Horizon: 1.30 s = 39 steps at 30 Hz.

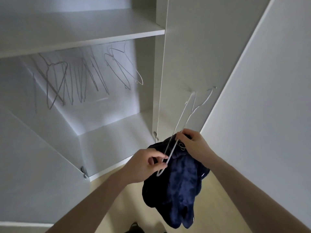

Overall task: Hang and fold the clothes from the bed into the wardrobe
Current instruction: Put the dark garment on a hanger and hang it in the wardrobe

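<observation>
At the bottom edge, a dark object (134, 227) on the floor (121, 207) was cut off by the frame and could not be identified. Both forearms entered from below.

The left hand (143, 165) was raised with the palm turned inward; its thumb and forefinger pinched the lower end of a white wire hanger (182, 121). The right hand (193, 145), just above and to the right of the left, had its fingers curled down onto the collar area of a dark blue garment (180, 185), gripping the cloth together with the hanger wire. The garment hung bunched below both hands, above the floor; its shape and type were hard to make out. The hanger rose from the hands up and to the right, its hook ending before a white wardrobe door (193, 56).

Beyond and to the left of the left hand, the open wardrobe (107, 125) held a row of bare wire hangers (80, 78) under a shelf (84, 32). The rail carrying them was hidden by the shelf edge, and the hangers appeared blurred. No clothing was visible in that compartment.
</observation>
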Available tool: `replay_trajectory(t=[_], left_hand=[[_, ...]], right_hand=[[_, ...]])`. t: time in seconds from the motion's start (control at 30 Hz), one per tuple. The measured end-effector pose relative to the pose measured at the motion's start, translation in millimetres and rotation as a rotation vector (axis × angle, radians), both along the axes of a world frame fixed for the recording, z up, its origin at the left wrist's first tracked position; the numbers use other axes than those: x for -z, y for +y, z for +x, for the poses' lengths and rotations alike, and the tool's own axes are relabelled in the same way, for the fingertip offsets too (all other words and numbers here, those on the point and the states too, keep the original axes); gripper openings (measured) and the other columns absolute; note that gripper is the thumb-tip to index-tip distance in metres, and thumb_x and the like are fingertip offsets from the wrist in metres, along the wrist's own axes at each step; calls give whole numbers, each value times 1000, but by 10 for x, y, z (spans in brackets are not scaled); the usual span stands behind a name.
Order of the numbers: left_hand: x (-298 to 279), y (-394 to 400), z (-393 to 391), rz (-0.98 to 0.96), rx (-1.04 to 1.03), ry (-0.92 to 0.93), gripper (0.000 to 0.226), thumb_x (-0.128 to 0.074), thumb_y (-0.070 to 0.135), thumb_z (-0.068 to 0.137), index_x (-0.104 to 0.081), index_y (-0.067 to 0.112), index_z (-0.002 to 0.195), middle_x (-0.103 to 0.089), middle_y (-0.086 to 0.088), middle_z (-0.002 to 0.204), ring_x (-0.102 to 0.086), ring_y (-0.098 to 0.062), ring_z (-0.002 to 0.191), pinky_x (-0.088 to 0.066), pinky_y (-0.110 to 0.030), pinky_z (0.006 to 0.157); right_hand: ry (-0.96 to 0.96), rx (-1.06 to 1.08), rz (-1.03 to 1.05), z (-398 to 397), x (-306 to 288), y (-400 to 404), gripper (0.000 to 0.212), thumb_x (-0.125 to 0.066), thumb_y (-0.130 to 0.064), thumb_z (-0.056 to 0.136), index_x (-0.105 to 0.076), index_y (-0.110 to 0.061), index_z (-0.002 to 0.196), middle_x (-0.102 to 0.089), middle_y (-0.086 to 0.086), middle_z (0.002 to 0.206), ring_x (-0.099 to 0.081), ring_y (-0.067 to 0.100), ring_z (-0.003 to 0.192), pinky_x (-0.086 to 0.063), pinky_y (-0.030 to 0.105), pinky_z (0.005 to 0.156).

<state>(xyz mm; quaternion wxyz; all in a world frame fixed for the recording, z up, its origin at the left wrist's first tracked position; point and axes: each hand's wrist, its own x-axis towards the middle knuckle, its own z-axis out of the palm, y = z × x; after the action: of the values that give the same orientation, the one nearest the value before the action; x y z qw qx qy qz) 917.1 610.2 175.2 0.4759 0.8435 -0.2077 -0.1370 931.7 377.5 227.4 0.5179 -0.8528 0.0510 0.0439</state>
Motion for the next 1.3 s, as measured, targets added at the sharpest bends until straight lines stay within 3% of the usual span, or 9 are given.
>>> replay_trajectory(t=[0.13,0.23,0.33,0.5,0.6,0.73,0.9,1.1,1.3], left_hand=[[615,395,-119,104,-362,189,18,-80,27,83,-70,33,96,-73,10,104,-65,-10,81,-54,-33,87],[1053,530,-400,353,-160,645,71,-87,39,69,-49,26,128,-52,7,136,-57,-14,120,-46,-32,100],[1234,369,-634,282,-39,846,86,-88,53,59,-48,24,131,-59,12,128,-62,-9,115,-49,-25,90],[1219,130,-719,200,-111,661,16,-63,23,87,-66,35,97,-72,11,93,-68,-9,85,-52,-23,72],[1182,205,-649,180,-221,622,13,-55,23,96,-66,21,102,-72,2,92,-69,-21,89,-54,-35,82],[933,445,-439,158,-402,505,33,-50,42,104,-58,10,110,-68,-8,97,-69,-33,95,-55,-42,86],[195,573,-273,123,-229,292,35,-76,61,77,-68,29,88,-73,15,71,-69,-3,60,-47,-20,54],[-508,331,-281,-23,-142,267,33,-60,57,94,-79,30,90,-79,5,88,-77,-15,80,-61,-34,76],[-681,-95,-595,13,-79,318,18,-61,29,100,-76,23,109,-78,-6,106,-75,-26,99,-59,-43,95]], right_hand=[[36,36,-75,-289,112,-194,42,-41,-64,95,-55,-26,84,-52,-11,68,-52,11,67,-47,41,75],[34,55,10,-541,40,-189,37,-42,-59,97,-52,-27,82,-49,-15,72,-49,7,69,-42,41,79],[-15,61,82,-804,-139,-49,37,-46,-54,96,-48,-20,80,-44,-12,74,-44,7,70,-38,36,76],[-80,145,145,-1178,-483,61,35,-47,-27,104,-40,-18,71,-37,-7,68,-36,11,66,-32,29,63],[-100,220,89,-1440,-548,-79,42,-45,-17,108,-39,-19,67,-37,-13,61,-35,6,57,-33,20,54],[-100,271,-66,-1834,-445,-359,45,-48,-31,110,-45,-4,74,-40,-8,62,-38,7,56,-32,18,51],[-27,271,-283,-2185,-189,-598,46,-44,-37,109,-47,-3,79,-42,-4,64,-37,7,56,-31,20,52],[8,270,-380,-2411,-34,-764,32,-45,-24,110,-68,-10,93,-62,1,99,-59,22,91,-40,33,78],[-76,245,-322,-2781,-373,-901,34,-43,-33,105,-70,-33,85,-38,-8,55,-33,14,48,-30,23,46]])
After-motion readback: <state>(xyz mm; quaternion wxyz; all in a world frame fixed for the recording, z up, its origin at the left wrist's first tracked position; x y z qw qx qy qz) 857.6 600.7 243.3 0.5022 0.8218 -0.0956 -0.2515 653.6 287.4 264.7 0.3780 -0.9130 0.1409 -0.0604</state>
